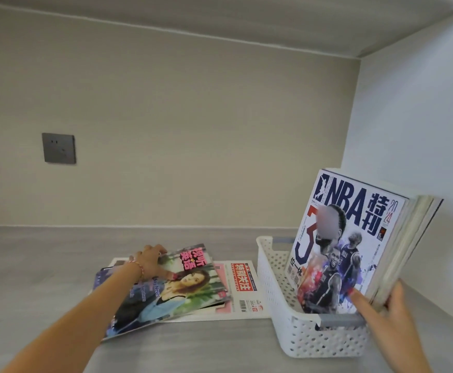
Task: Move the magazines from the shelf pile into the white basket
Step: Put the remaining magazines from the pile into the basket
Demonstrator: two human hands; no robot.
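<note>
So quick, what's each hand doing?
Left hand: closed on the top magazine of the pile.
Right hand: holding the magazines upright in the basket.

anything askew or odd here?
Mildly. The shelf pile is fanned out, with the top magazine skewed under the left hand. The magazines in the white basket lean right, propped by the right hand. No damage visible.

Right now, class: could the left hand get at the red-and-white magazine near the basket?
Probably yes. The left hand rests on the top magazine, which partly covers the red-and-white magazine; its right part lies bare beside the white basket.
</note>
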